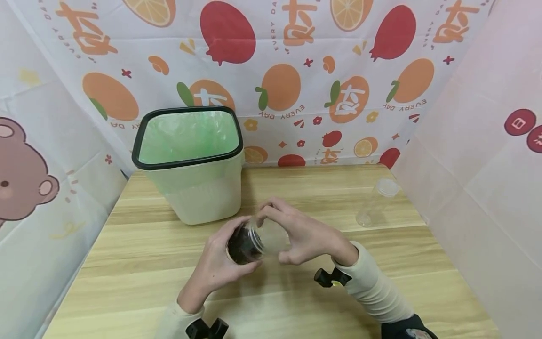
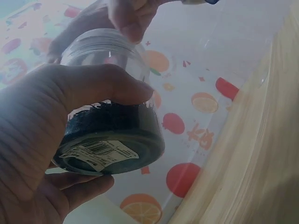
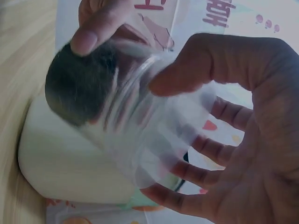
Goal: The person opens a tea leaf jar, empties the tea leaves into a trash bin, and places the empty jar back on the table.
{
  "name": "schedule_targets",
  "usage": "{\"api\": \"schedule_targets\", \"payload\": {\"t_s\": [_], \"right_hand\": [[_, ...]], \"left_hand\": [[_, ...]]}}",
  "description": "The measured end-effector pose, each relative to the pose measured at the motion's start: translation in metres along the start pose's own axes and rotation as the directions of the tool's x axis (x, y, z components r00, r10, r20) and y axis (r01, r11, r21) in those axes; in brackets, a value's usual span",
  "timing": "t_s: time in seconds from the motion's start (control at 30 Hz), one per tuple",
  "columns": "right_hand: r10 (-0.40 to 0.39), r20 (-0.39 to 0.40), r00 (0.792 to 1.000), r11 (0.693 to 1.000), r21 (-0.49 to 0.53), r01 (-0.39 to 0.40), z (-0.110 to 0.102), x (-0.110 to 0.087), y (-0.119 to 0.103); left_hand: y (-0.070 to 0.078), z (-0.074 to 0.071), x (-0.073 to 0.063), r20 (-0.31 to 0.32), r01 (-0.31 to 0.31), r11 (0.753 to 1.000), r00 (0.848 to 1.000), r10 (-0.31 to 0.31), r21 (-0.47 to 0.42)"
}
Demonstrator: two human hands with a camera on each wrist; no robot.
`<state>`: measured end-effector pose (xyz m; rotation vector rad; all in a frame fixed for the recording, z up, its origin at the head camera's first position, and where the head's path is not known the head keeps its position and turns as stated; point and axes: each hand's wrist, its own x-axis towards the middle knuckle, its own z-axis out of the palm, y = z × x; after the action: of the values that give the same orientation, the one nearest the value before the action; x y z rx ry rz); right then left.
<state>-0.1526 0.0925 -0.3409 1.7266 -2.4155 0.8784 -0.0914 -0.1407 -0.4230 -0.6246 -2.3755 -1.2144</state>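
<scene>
My left hand (image 1: 220, 256) grips a clear jar (image 2: 105, 126) partly filled with dark, shredded dry material (image 2: 107, 116), and a barcode label (image 2: 100, 154) shows on its base. In the head view the jar lies tilted, its mouth toward the right. My right hand (image 1: 302, 230) has its fingers and thumb curled round a translucent lid (image 3: 163, 135) at the jar's mouth. The right wrist view shows the thumb on the lid's near edge and the other fingers round its far side. Both hands are above the table, in front of the bin.
A pale green bin (image 1: 199, 193) with a black rim and a plastic liner stands at the back left of the wooden table (image 1: 139, 263). Toward the back right is a clear bottle (image 1: 372, 207) with a whitish cap. Fruit-printed sheeting (image 1: 271, 136) hangs behind.
</scene>
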Motion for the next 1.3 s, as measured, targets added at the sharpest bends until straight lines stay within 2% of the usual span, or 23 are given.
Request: {"api": "schedule_targets", "payload": {"t_s": [0.13,0.37,0.67,0.83,0.97,1.2,1.3], "right_hand": [[0.016,-0.036,0.999,1.000,-0.023,-0.017,-0.005,-0.003,0.003],[0.043,-0.056,0.998,0.999,-0.014,-0.044,-0.009,-0.008,0.005],[0.100,-0.112,0.989,0.995,0.025,-0.098,-0.009,-0.018,0.014],[0.157,-0.123,0.980,0.987,0.062,-0.151,-0.008,-0.025,0.018],[0.193,-0.125,0.973,0.979,0.092,-0.182,-0.006,-0.031,0.020],[0.268,-0.128,0.955,0.957,0.151,-0.248,-0.001,-0.042,0.028],[0.298,-0.129,0.946,0.947,0.164,-0.277,0.001,-0.048,0.031]], "left_hand": [[0.000,-0.004,-0.002,-0.014,0.036,0.999,0.999,-0.036,0.005],[0.000,-0.008,-0.004,-0.035,0.062,0.998,0.997,-0.062,0.002],[0.000,-0.015,-0.003,-0.105,0.069,0.997,0.992,-0.071,-0.022],[0.000,-0.024,0.000,-0.152,0.046,0.996,0.987,-0.057,-0.070],[0.000,-0.036,0.003,-0.202,0.036,0.992,0.978,-0.060,-0.119],[0.001,-0.060,0.012,-0.314,-0.063,0.981,0.949,0.002,-0.184],[0.002,-0.069,0.014,-0.350,-0.076,0.968,0.937,-0.012,-0.239]]}}
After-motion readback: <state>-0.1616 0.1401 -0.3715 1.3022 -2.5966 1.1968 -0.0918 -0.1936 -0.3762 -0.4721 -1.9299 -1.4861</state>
